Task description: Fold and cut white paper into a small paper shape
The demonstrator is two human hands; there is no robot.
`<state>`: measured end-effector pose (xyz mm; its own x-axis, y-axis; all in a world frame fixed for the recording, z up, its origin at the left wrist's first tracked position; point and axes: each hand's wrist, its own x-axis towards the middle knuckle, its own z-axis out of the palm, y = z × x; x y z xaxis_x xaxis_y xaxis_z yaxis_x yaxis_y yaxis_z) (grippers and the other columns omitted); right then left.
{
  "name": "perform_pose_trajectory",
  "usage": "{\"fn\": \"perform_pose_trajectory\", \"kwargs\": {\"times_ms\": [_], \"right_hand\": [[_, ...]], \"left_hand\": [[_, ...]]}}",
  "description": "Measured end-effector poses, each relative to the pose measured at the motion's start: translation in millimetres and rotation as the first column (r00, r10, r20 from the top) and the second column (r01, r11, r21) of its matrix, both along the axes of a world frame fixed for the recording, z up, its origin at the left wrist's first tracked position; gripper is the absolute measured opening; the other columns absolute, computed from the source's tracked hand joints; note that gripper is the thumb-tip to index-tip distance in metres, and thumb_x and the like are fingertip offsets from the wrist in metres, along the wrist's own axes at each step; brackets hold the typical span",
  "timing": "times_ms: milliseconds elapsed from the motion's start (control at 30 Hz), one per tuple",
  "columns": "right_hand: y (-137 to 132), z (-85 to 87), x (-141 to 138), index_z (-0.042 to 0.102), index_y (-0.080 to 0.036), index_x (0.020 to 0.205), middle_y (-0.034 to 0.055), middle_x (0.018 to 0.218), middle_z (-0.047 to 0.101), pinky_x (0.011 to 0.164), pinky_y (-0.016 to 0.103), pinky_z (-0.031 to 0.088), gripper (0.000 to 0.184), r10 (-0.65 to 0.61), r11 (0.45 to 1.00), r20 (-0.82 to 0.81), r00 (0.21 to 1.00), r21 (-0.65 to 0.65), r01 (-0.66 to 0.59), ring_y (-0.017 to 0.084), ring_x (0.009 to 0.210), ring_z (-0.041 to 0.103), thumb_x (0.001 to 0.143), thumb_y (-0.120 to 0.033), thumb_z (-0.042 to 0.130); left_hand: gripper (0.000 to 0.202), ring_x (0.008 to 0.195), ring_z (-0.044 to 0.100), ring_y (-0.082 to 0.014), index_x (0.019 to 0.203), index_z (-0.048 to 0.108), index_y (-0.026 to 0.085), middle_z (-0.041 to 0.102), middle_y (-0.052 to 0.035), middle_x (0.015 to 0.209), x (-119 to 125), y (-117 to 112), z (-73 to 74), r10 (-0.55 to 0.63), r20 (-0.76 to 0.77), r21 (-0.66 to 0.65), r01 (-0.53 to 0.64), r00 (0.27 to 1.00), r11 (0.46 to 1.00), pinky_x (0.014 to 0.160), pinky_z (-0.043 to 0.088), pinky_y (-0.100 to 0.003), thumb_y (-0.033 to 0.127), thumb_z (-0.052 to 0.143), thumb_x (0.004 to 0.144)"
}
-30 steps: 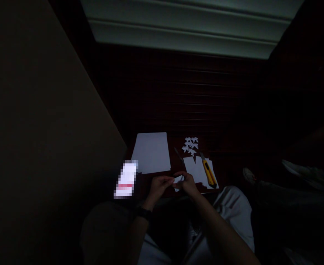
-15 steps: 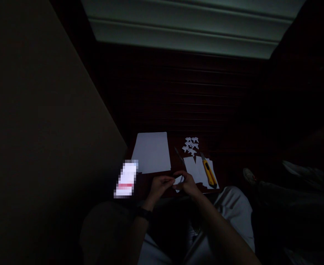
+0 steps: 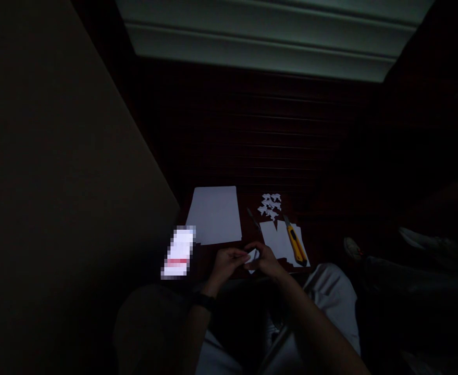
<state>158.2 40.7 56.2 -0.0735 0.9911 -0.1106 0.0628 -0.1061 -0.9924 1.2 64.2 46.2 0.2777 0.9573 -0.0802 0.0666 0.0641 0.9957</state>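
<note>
A small piece of white paper (image 3: 253, 255) is held between my two hands at the near edge of the dark table. My left hand (image 3: 227, 263) pinches its left side with thumb and fingertips. The fingers of my right hand (image 3: 267, 259) curl round its upper and right side. Just beyond my right hand lie cut white paper sheets (image 3: 274, 238), with a yellow utility knife (image 3: 296, 244) across them. A thin pen-like tool (image 3: 253, 219) rests left of these sheets. Several small white cut or folded paper shapes (image 3: 270, 204) sit in a cluster farther back.
A stack of white paper (image 3: 215, 214) lies on the table's left part. Left of it is a bright, pixelated phone-like object (image 3: 178, 252). A wall (image 3: 76, 156) rises on the left. Another person's shoe (image 3: 353, 249) and legs show at the right. The room is dim.
The paper between my hands has tilted slightly, and my left fingertips have shifted a little to the right across it. The other things lie as before.
</note>
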Motion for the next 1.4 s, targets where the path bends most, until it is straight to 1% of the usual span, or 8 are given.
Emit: {"fn": "perform_pose_trajectory", "kwargs": {"times_ms": [233,433,667,767,900,1000,1133,1400], "right_hand": [[5,-2.8,-2,0.060,-0.019,0.093,-0.0013,0.077,0.060,0.054,0.024,0.045,0.047,0.050,0.998,-0.002,0.999,-0.030,-0.050,0.014,0.065,0.055,0.047,-0.019,0.072],[7,-0.1,-4,0.061,-0.019,0.090,-0.0006,0.080,0.061,0.052,0.025,0.046,0.048,0.003,0.997,-0.072,0.997,-0.081,-0.009,0.014,0.061,0.056,0.044,-0.016,0.072],[5,-1.9,-2,0.063,-0.017,0.086,-0.0026,0.064,0.061,0.050,0.024,0.045,0.041,0.024,0.988,-0.119,0.993,-0.150,-0.041,0.013,0.053,0.056,0.046,-0.019,0.073],[6,-2.0,1,0.064,-0.016,0.088,-0.0028,0.064,0.062,0.050,0.024,0.043,0.044,0.066,0.984,-0.125,0.990,-0.154,-0.085,0.011,0.052,0.054,0.045,-0.021,0.075],[8,-6.2,0,0.065,-0.014,0.087,-0.0028,0.061,0.060,0.050,0.023,0.042,0.044,0.036,0.975,-0.105,0.994,-0.213,-0.058,0.010,0.050,0.052,0.044,-0.020,0.075],[8,-8.2,0,0.064,-0.015,0.092,-0.0012,0.068,0.062,0.052,0.023,0.042,0.047,0.031,0.986,-0.077,0.997,-0.163,-0.044,0.010,0.053,0.052,0.046,-0.021,0.074],[7,-4.0,4,0.063,-0.017,0.097,-0.0001,0.076,0.063,0.055,0.023,0.043,0.049,0.105,0.987,-0.082,0.991,-0.114,-0.114,0.012,0.059,0.055,0.050,-0.023,0.074],[9,5.5,9,0.064,-0.017,0.094,-0.0039,0.061,0.059,0.052,0.022,0.040,0.047,0.139,0.965,-0.134,0.981,-0.205,-0.165,0.009,0.051,0.050,0.049,-0.021,0.076]], "left_hand": [[0.024,0.063,0.063,-0.0173,0.075,0.068,0.012,0.069,-0.0073,0.070,0,0,-2.3,0.020,0.034,-0.024,-0.019,0.999,1.000,0.057,0.048,-0.024,0.031,0.072,0.059],[0.027,0.058,0.062,-0.0155,0.078,0.067,0.012,0.068,-0.0061,0.066,0,0,0.1,0.009,0.023,-0.020,-0.009,1.000,1.000,0.053,0.047,-0.023,0.030,0.072,0.059],[0.030,0.057,0.062,-0.0152,0.083,0.066,0.012,0.067,-0.0049,0.064,-3,-1,3.0,0.004,0.083,-0.057,0.001,0.997,0.998,0.054,0.045,-0.023,0.031,0.072,0.061],[0.031,0.057,0.061,-0.0152,0.083,0.066,0.012,0.067,-0.0046,0.063,-4,-1,4.3,-0.007,0.058,-0.049,0.010,0.998,0.999,0.053,0.045,-0.023,0.032,0.072,0.060],[0.032,0.057,0.061,-0.0146,0.082,0.067,0.012,0.067,-0.0043,0.062,-3,0,4.4,-0.014,0.029,-0.044,0.015,0.999,0.999,0.053,0.043,-0.022,0.032,0.074,0.058],[0.031,0.055,0.059,-0.0131,0.082,0.066,0.012,0.066,-0.0033,0.061,-2,0,2.8,0.008,0.045,-0.046,-0.006,0.999,0.999,0.052,0.042,-0.021,0.031,0.073,0.059],[0.029,0.054,0.058,-0.0129,0.081,0.067,0.012,0.065,-0.0032,0.060,-2,1,0.7,0.016,0.051,-0.043,-0.013,0.999,0.999,0.050,0.042,-0.020,0.031,0.072,0.060],[0.030,0.056,0.060,-0.0143,0.081,0.066,0.012,0.066,-0.0039,0.061,-4,0,3.7,-0.042,0.024,-0.029,0.043,0.999,0.999,0.052,0.042,-0.022,0.032,0.071,0.061]]}}
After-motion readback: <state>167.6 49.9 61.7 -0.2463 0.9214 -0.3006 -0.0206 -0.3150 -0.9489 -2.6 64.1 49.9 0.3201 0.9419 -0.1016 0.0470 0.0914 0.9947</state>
